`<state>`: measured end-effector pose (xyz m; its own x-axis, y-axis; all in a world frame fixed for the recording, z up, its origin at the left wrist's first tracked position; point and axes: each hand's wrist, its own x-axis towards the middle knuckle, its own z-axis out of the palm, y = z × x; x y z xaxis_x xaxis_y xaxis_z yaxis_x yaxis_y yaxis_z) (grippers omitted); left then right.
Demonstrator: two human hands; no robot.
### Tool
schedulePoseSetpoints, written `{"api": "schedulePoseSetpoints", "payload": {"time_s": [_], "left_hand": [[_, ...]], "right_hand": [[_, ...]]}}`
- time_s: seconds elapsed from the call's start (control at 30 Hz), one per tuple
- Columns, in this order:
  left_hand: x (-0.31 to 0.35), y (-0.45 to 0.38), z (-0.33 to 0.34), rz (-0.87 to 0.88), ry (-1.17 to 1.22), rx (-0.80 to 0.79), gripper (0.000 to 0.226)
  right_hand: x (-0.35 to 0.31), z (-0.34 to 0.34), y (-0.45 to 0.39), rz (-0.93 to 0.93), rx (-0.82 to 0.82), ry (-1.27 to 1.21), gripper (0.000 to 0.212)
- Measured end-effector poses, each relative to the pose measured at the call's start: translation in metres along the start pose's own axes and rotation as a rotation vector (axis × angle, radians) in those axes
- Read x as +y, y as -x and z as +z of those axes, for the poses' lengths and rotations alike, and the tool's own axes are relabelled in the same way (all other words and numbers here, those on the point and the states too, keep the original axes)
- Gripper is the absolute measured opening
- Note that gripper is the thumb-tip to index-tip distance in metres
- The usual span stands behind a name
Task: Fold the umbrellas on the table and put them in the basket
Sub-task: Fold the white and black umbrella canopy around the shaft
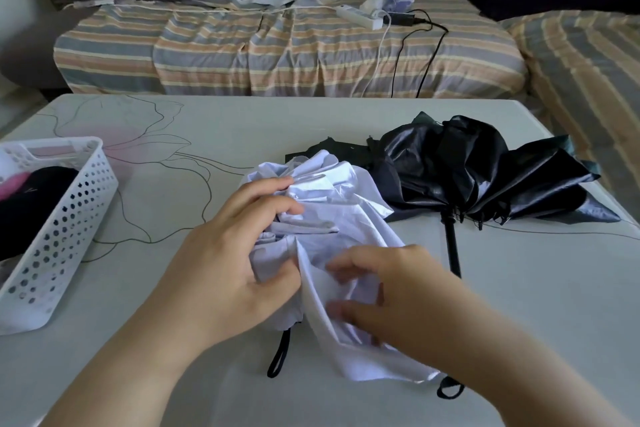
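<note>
A striped bed [291, 52] lies beyond the pale desk [207, 121]. You are mid-fold on the white umbrella [332, 218], which lies between your hands. Your left hand [235, 253] curls around its bunched canopy; your right hand [391, 291], fingers loosely spread and blurred, smooths a panel. Next, wrap the pleats tight. The black umbrella [485, 170] waits beyond your right hand, the white basket [62, 229] left of your left hand.

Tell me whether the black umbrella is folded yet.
Not folded. The black umbrella lies on the table, its canopy loose and splayed, untouched by either hand.
</note>
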<state>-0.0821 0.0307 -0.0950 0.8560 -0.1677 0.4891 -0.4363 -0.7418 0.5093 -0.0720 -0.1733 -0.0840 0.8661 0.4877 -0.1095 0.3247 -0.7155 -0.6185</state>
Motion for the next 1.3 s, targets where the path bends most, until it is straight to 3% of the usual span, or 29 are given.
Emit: {"api": "schedulePoseSetpoints", "payload": {"time_s": [0.1,0.43,0.57,0.7,0.77,0.87,1.1,1.23,1.3], "left_hand": [[0.000,-0.001,0.002,-0.025,0.010,0.027,0.033],[-0.008,0.004,0.015,-0.110,0.008,-0.007,0.044],[-0.009,0.004,0.021,-0.074,0.023,-0.012,0.027],[0.000,-0.003,0.017,0.014,-0.059,0.095,0.027],[0.006,-0.006,0.015,0.120,-0.183,0.150,0.023],[0.009,-0.009,0.016,0.148,-0.223,0.150,0.024],[0.001,-0.002,0.008,0.013,0.071,-0.047,0.051],[0.000,-0.001,0.007,0.029,0.098,-0.094,0.062],[0.001,-0.001,0.007,0.021,0.101,-0.088,0.062]], "right_hand": [[0.003,0.006,-0.005,-0.039,0.055,0.177,0.011],[0.023,-0.012,0.000,0.015,-0.011,0.201,0.022],[0.015,-0.010,0.001,0.096,-0.024,0.094,0.046],[0.005,-0.012,0.004,-0.013,0.158,-0.056,0.060],[0.002,-0.006,0.001,-0.067,0.230,-0.044,0.050],[-0.001,0.009,-0.009,-0.171,0.293,-0.007,0.008],[0.007,0.004,-0.011,-0.364,0.172,0.014,0.031],[0.009,-0.002,-0.004,-0.253,0.105,0.004,0.037],[0.006,-0.001,-0.001,-0.194,0.147,-0.041,0.035]]}}
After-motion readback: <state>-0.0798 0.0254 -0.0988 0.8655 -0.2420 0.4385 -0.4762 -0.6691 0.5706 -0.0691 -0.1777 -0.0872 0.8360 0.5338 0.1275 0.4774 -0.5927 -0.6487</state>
